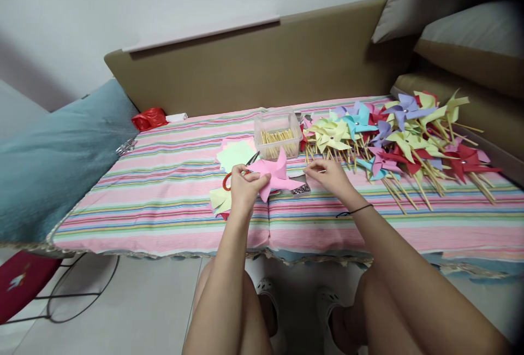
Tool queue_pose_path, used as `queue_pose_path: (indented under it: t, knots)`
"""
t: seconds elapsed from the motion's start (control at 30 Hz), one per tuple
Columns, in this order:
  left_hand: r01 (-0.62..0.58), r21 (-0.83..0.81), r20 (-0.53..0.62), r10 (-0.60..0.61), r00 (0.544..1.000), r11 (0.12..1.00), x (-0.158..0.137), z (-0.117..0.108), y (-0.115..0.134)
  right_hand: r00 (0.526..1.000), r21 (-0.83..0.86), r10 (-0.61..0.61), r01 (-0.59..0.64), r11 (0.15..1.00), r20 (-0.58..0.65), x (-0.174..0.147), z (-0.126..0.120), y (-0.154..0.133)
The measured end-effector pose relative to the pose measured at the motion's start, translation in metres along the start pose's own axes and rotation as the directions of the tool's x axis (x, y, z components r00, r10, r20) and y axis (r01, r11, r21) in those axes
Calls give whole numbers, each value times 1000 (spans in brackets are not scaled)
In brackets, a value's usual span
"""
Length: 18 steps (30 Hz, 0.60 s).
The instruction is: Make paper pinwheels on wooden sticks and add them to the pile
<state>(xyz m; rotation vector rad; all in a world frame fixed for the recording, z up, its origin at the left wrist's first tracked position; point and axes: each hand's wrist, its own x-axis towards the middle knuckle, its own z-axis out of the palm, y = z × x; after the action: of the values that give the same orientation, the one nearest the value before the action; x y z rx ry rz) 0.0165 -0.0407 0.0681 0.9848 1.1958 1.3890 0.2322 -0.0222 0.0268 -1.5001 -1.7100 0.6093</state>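
Observation:
A pink paper pinwheel (pixel 275 172) with folded blades is pinched at its left side by my left hand (pixel 244 187). To the right of it, my right hand (pixel 327 176) is closed, thumb and fingertips together; anything between them is too small to make out. A small box of dark metal pins (pixel 302 189) lies between the hands on the striped cloth. Scissors (pixel 226 182) with a red handle are partly hidden behind my left hand and the pinwheel. Just behind the pinwheel stands a clear plastic container (pixel 277 123) holding short wooden sticks (pixel 279 145).
Many finished pinwheels on sticks (pixel 405 136) are heaped at the right. Pale green paper sheets (pixel 236 155) and cut yellow paper (pixel 220 200) lie left of my hands. A red plastic bag (pixel 149 119) sits at the far left, near a blue cushion (pixel 61 164).

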Motion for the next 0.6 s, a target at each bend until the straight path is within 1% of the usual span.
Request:
queue_pose_path:
  t: [0.07, 0.2, 0.33, 0.43, 0.6]
  knots:
    - [-1, -12, -52, 0, 999, 1000, 3, -6, 2, 999, -140, -36, 40, 989, 29, 2, 10, 8]
    - [5, 13, -131, -4, 991, 1000, 7, -12, 6, 995, -304, -59, 82, 949, 85, 0, 33, 13]
    - [14, 24, -123, -11, 992, 1000, 7, -13, 6, 989, -425, -54, 109, 898, 138, -2, 45, 14]
    - [25, 28, -110, -21, 994, 999, 7, -13, 5, 985, -489, -52, 127, 863, 165, -2, 48, 16]
    - [19, 19, -94, -17, 995, 1000, 7, -15, 4, 975, -561, -86, 190, 806, 206, -3, 52, 17]
